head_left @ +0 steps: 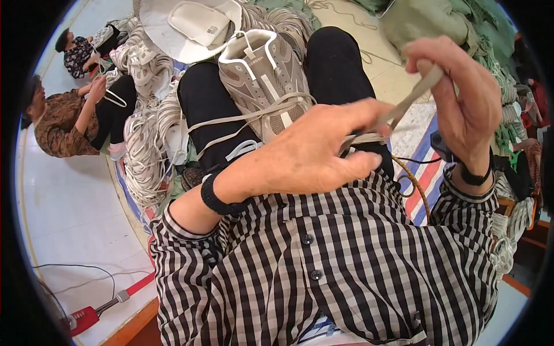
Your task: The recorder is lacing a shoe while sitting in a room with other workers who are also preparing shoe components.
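A grey-beige sneaker [254, 75] with white trim rests between my black-clad knees, its opening turned away from me. Loose flat laces run from its eyelets across my left leg and toward my hands. My left hand [311, 151] reaches across in front of the shoe, slightly blurred, its fingertips curled at a beige shoelace [411, 97]. Higher up on the right, my right hand [466, 95] has the same lace looped around its thumb and finger, stretched between both hands. Part of the lace behind my left fingers is hidden.
Bundled white laces [147, 155] lie left of my legs. Ahead stands a round white surface with a padded piece [199, 23]. Green sacks [424, 29] are at the far right. A striped sheet [424, 155] lies below my right hand. Two people [66, 124] sit at the left.
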Demonstrator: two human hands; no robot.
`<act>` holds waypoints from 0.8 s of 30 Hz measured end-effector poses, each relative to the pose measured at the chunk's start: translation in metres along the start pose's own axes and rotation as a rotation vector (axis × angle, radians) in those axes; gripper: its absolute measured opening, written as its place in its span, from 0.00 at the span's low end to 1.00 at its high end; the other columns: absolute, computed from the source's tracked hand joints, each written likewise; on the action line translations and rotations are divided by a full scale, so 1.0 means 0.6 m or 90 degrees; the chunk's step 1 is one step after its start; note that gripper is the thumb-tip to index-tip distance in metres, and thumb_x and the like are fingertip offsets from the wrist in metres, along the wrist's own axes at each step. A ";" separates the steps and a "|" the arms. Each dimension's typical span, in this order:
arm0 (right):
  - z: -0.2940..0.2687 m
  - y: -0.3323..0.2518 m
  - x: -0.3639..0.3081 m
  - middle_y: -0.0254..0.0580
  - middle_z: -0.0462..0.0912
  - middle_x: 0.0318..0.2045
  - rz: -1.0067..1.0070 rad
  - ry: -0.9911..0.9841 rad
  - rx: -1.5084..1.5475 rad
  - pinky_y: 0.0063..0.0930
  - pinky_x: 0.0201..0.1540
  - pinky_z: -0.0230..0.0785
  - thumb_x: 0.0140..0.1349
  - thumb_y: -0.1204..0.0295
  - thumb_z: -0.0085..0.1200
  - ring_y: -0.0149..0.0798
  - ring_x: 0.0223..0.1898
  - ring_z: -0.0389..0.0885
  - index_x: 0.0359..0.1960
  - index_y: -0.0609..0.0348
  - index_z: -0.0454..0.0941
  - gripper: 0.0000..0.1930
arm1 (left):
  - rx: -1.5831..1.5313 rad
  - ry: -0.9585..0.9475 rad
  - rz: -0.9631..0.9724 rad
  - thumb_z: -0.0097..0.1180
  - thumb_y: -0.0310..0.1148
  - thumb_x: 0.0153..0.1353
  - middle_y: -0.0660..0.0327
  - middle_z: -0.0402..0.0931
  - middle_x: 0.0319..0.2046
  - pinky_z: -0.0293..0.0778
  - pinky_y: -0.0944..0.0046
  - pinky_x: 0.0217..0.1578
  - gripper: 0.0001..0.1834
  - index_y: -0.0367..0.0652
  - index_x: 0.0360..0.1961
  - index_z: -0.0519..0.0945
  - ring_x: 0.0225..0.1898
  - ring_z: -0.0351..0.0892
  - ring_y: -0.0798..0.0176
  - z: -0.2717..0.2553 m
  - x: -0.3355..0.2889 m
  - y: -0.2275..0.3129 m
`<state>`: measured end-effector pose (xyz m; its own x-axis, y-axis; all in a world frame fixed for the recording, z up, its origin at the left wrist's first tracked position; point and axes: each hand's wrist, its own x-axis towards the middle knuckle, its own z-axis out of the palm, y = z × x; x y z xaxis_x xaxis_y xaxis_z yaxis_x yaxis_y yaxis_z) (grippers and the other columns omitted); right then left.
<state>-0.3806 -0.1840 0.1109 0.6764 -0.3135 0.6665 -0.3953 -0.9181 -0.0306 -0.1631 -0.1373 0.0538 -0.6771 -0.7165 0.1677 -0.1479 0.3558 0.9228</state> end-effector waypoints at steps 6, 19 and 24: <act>0.004 0.056 -0.033 0.33 0.80 0.31 0.265 0.072 0.042 0.19 0.32 0.67 0.71 0.68 0.48 0.26 0.28 0.73 0.44 0.62 0.79 0.11 | -0.185 0.060 -0.052 0.48 0.24 0.64 0.65 0.75 0.16 0.67 0.77 0.16 0.14 0.30 0.49 0.76 0.16 0.74 0.75 -0.046 -0.073 0.022; 0.049 0.164 -0.144 0.58 0.71 0.25 0.472 -0.132 -0.035 0.39 0.31 0.65 0.68 0.72 0.45 0.58 0.28 0.72 0.39 0.60 0.70 0.05 | 0.027 0.772 0.221 0.39 0.32 0.71 0.72 0.59 0.10 0.53 0.70 0.27 0.19 0.30 0.55 0.71 0.15 0.50 0.75 -0.148 -0.434 0.156; 0.066 0.169 -0.155 0.59 0.70 0.25 0.405 -0.124 -0.027 0.39 0.31 0.65 0.67 0.73 0.45 0.58 0.27 0.70 0.39 0.61 0.70 0.05 | 0.125 0.873 0.352 0.41 0.27 0.68 0.66 0.63 0.17 0.58 0.72 0.35 0.08 0.34 0.36 0.72 0.18 0.57 0.72 -0.171 -0.523 0.249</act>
<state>-0.4590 -0.2579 0.0165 0.4014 -0.8331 0.3805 -0.7760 -0.5300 -0.3420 0.1013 0.0791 0.1745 0.4924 -0.4197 0.7625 -0.2735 0.7571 0.5933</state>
